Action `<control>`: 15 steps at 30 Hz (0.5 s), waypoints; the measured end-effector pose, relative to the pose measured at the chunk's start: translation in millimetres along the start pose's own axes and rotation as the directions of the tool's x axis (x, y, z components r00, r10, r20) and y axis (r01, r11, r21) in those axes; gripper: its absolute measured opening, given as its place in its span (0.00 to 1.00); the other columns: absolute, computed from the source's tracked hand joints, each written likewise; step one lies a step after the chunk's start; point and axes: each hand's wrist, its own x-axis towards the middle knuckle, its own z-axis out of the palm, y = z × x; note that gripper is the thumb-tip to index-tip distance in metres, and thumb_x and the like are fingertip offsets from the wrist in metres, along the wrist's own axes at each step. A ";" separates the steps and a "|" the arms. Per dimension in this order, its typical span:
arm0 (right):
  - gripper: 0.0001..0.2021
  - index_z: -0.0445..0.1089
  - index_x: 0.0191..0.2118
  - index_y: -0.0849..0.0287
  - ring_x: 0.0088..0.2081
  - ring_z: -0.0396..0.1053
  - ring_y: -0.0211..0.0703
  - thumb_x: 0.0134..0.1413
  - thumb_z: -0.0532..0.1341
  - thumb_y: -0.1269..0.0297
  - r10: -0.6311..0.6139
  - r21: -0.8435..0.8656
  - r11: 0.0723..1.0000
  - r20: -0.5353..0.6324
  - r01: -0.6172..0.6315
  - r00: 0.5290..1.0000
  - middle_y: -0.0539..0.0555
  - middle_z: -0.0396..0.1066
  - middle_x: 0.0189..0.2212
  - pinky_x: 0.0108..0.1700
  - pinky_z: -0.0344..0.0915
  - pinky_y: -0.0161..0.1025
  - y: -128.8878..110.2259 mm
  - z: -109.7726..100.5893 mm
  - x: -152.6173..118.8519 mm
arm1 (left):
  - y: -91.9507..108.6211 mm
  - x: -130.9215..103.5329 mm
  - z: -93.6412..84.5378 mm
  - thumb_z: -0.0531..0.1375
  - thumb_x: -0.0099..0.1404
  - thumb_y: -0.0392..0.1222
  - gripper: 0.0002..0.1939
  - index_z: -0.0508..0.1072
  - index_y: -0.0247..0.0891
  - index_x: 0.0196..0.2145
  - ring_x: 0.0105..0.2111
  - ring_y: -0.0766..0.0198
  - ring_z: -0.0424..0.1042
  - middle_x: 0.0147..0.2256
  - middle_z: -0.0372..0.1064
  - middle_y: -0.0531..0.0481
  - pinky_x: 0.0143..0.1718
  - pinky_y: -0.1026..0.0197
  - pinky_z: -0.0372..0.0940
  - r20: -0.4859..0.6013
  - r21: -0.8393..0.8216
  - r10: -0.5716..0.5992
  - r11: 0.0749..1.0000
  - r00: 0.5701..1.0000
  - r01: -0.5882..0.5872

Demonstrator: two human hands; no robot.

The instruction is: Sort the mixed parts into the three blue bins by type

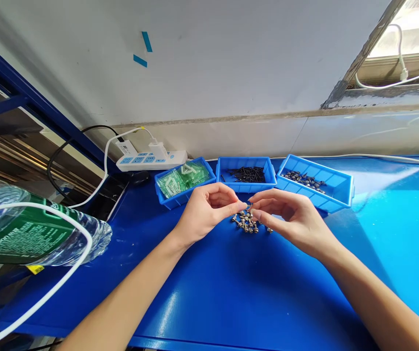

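Over a small pile of metal screws (pixel 246 224) on the blue table, my two hands meet almost fingertip to fingertip. My left hand (pixel 211 209) is pinched closed, with a tiny piece at its fingertips too small to make out. My right hand (pixel 289 214) is closed too, thumb and forefinger together near the same spot; what they hold is hidden. Behind the hands stand three blue bins: the left bin (pixel 172 199) has green and white packets, the middle bin (pixel 246 186) dark screws, and the right bin (pixel 335 195) small metal fasteners.
A large plastic bottle with a green label (pixel 22 234) lies at the left, a white cable (pixel 85 243) looping across it. A power strip (pixel 150 160) sits against the wall behind the left bin. Blue shelving (pixel 48 117) rises at the far left.
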 end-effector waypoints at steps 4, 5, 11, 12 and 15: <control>0.14 0.81 0.34 0.58 0.29 0.78 0.43 0.44 0.78 0.55 0.070 0.119 0.990 0.056 -0.076 0.996 0.53 0.81 0.28 0.30 0.74 0.35 -5.3 1.5 0.9 | -0.1 -0.6 2.2 0.80 0.44 0.45 0.19 0.77 0.36 0.26 0.27 0.65 0.77 0.26 0.78 0.52 0.32 0.66 0.71 0.018 -0.017 -0.017 1.000 1.000 0.017; 0.15 0.81 0.33 0.58 0.29 0.78 0.44 0.43 0.78 0.55 0.083 0.139 0.986 0.064 -0.091 0.994 0.53 0.81 0.28 0.30 0.74 0.35 -6.2 1.6 1.2 | -0.2 -0.6 2.5 0.80 0.44 0.45 0.19 0.76 0.36 0.26 0.27 0.66 0.77 0.26 0.78 0.53 0.32 0.66 0.71 0.023 -0.021 -0.017 1.000 1.000 0.017; 0.18 0.81 0.30 0.60 0.29 0.79 0.47 0.41 0.78 0.49 0.127 0.160 0.978 0.065 -0.136 0.990 0.56 0.81 0.26 0.30 0.75 0.38 -5.5 0.1 2.2 | -0.8 -1.0 1.8 0.78 0.49 0.47 0.18 0.76 0.36 0.27 0.27 0.65 0.76 0.26 0.77 0.53 0.32 0.66 0.70 0.066 0.017 0.013 1.000 0.998 -0.014; 0.18 0.81 0.30 0.59 0.29 0.79 0.47 0.41 0.78 0.49 0.120 0.154 0.980 0.059 -0.128 0.991 0.56 0.81 0.26 0.30 0.75 0.38 -3.9 -0.8 2.3 | -0.5 -1.3 0.9 0.76 0.53 0.49 0.17 0.76 0.36 0.28 0.28 0.65 0.76 0.27 0.77 0.53 0.33 0.65 0.70 0.078 0.049 0.030 0.998 0.996 -0.034; 0.15 0.81 0.30 0.58 0.28 0.80 0.47 0.43 0.77 0.51 0.057 0.125 0.991 -0.051 -0.050 0.997 0.54 0.81 0.25 0.31 0.77 0.40 1.0 -4.4 2.9 | 1.0 -1.8 -4.3 0.65 0.68 0.50 0.14 0.77 0.37 0.31 0.32 0.63 0.77 0.30 0.79 0.51 0.37 0.63 0.71 0.111 0.261 0.105 0.956 0.988 -0.131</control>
